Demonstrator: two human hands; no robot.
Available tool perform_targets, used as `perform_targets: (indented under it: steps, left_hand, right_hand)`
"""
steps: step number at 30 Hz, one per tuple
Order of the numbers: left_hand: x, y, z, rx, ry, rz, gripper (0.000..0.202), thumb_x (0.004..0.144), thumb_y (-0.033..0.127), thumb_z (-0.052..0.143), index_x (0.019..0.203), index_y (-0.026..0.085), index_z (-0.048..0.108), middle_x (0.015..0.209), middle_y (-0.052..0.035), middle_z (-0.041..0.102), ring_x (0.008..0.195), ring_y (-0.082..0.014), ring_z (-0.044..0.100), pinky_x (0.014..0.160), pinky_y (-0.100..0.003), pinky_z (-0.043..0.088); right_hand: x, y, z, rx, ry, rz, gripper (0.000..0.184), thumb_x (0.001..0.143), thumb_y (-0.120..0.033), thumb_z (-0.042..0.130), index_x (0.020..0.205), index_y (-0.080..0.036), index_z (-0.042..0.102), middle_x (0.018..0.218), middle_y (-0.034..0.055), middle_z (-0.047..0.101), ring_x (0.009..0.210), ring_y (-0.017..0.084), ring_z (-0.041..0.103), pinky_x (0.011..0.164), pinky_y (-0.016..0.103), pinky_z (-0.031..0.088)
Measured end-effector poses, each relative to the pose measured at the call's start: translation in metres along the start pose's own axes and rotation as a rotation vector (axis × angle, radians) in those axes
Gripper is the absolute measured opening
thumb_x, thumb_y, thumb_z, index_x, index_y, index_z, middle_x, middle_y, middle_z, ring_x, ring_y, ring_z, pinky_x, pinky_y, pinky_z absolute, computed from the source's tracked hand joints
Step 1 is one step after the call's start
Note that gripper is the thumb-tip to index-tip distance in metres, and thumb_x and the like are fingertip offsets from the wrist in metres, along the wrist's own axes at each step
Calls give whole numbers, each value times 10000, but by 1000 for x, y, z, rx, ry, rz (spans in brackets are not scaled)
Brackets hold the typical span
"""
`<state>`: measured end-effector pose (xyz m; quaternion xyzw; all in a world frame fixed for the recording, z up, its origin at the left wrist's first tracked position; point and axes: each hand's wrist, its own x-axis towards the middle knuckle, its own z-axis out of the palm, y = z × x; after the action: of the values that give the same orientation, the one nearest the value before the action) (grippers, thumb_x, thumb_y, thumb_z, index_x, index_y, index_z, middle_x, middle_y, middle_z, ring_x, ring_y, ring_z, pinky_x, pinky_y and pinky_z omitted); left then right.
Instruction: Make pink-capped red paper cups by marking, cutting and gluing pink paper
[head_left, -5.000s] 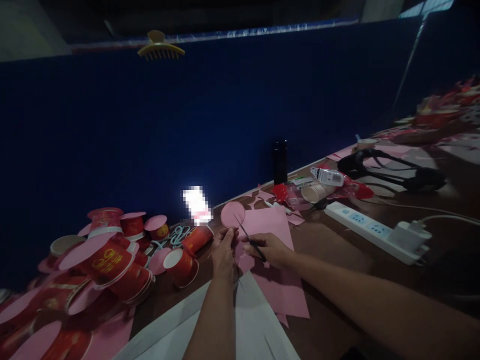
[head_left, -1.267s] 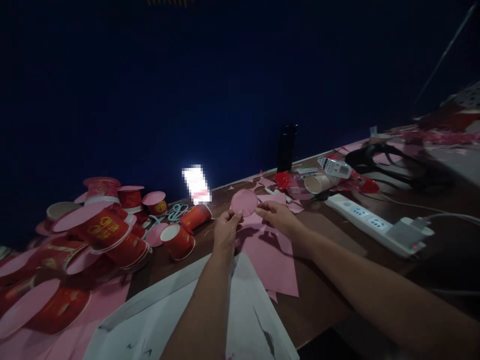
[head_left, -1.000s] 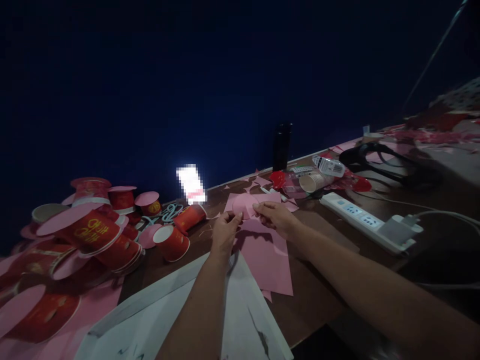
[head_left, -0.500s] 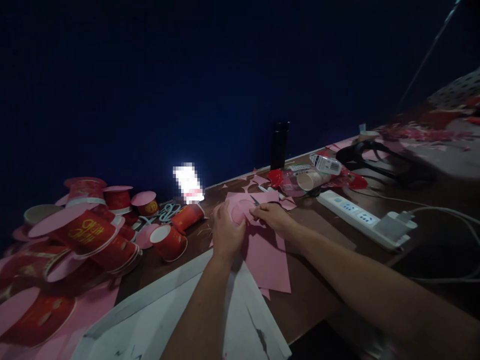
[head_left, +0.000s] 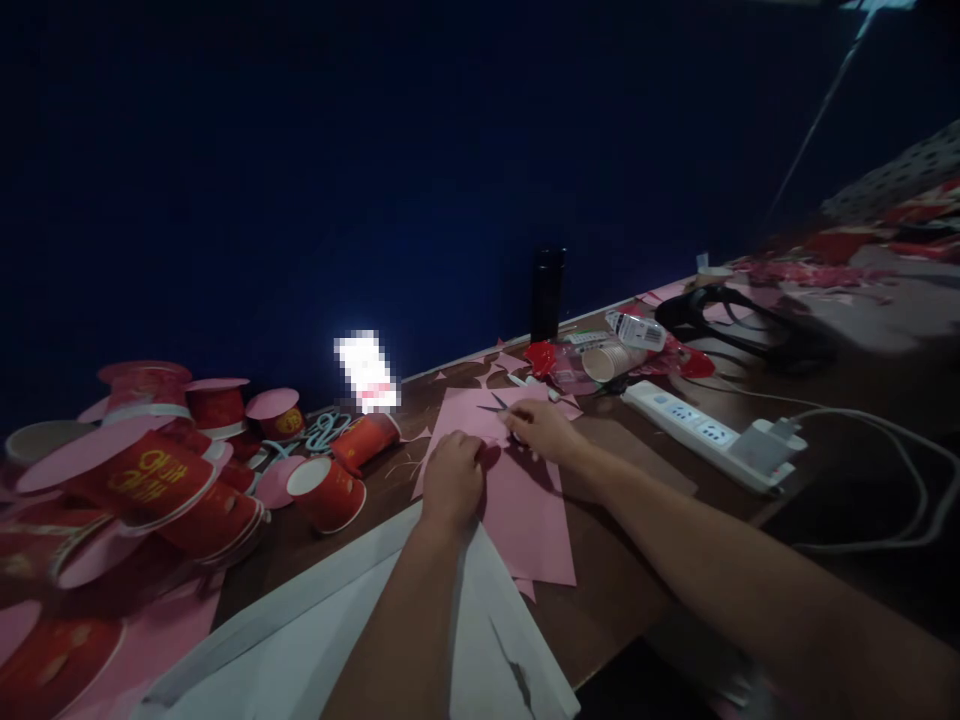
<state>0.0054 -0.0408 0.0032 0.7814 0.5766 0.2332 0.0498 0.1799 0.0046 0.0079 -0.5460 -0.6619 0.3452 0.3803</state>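
My left hand [head_left: 454,478] rests knuckles up on a pink paper sheet [head_left: 525,515] on the brown table, its fingers curled under so that what they hold is hidden. Just to the right, my right hand [head_left: 541,430] grips small dark scissors [head_left: 495,405], whose blades point left over the top of the sheet. The two hands are close together, almost touching. Small pink offcuts [head_left: 510,362] lie beyond the sheet.
A heap of red paper cups with pink lids [head_left: 150,480] fills the left. Two red cups [head_left: 324,492] lie nearer, beside teal-handled scissors [head_left: 324,432] and a glowing phone [head_left: 365,368]. A black bottle [head_left: 546,295], a power strip [head_left: 694,428] and white sheets [head_left: 337,640] surround the hands.
Five seconds ago I was cutting a pink disc held up in my left hand. Since then both hands have come down onto the pink sheet, and the disc has gone out of sight.
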Motion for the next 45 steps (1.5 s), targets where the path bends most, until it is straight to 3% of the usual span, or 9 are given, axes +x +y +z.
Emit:
perform_targets:
  steps: [4, 7, 11, 17, 25, 27, 31, 35, 45]
  left_hand:
    - [-1, 1, 3, -40, -58, -94, 246, 892, 254, 449, 917, 230, 693, 966, -66, 653, 924, -204, 561, 778, -305, 384]
    - [-1, 1, 3, -47, -48, -117, 265, 900, 308, 445, 899, 214, 694, 952, -73, 662, 920, -208, 570, 779, -307, 386]
    - [-2, -1, 2, -53, -35, -118, 241, 881, 245, 456, 914, 196, 689, 983, -78, 670, 948, -211, 573, 808, -307, 384]
    - [-3, -2, 3, -58, -28, -118, 235, 888, 262, 454, 883, 202, 682, 967, -76, 672, 939, -213, 571, 792, -308, 382]
    - [-2, -1, 2, -105, -28, -138, 317, 913, 372, 430, 885, 206, 699, 938, -79, 669, 897, -207, 570, 763, -304, 379]
    - [-2, -1, 1, -114, -37, -146, 281, 905, 329, 446, 928, 212, 701, 974, -77, 671, 932, -211, 569, 782, -305, 378]
    - [-3, -1, 0, -151, -19, -132, 328, 923, 390, 416, 931, 226, 699, 983, -72, 671, 935, -212, 569, 792, -308, 376]
    - [-4, -2, 3, -120, 16, -120, 354, 922, 433, 411, 877, 211, 684, 924, -79, 661, 873, -204, 564, 778, -304, 374]
    - [-3, -5, 9, -169, 49, -163, 355, 910, 462, 423, 877, 230, 690, 931, -80, 682, 848, -211, 586, 771, -312, 379]
  right_hand:
    - [20, 9, -33, -166, 339, 9, 173, 829, -279, 537, 933, -211, 657, 975, 58, 681, 911, 193, 619, 829, 324, 479]
    - [28, 10, -51, -455, 276, 209, 271, 808, -302, 563, 1058, -222, 633, 1082, 102, 651, 979, 256, 625, 856, 405, 476]
    - [30, 7, -50, -718, 208, 334, 475, 824, -404, 560, 1224, -151, 524, 1251, 224, 534, 1084, 378, 588, 850, 508, 466]
    - [32, 10, -43, -766, 176, 305, 330, 834, -356, 552, 1103, -166, 569, 1153, 182, 600, 1022, 331, 623, 822, 462, 483]
    - [28, 5, -68, -722, 340, 173, 329, 846, -309, 517, 1136, -157, 547, 1159, 181, 581, 1090, 332, 550, 886, 453, 432]
    - [28, 0, -74, -629, 409, 115, 312, 853, -274, 495, 1140, -158, 532, 1180, 169, 570, 1134, 323, 514, 935, 451, 408]
    - [29, -11, -77, -48, 516, -21, 253, 828, -220, 535, 1080, -190, 530, 1124, 127, 587, 1020, 253, 570, 883, 393, 460]
    - [28, -20, -69, 315, 342, 43, 118, 858, -227, 492, 964, -207, 541, 803, 49, 630, 648, 155, 610, 611, 310, 529]
    - [23, -28, -50, 862, 86, 133, 37, 761, -188, 655, 773, -202, 622, 813, 26, 660, 751, 120, 625, 673, 212, 561]
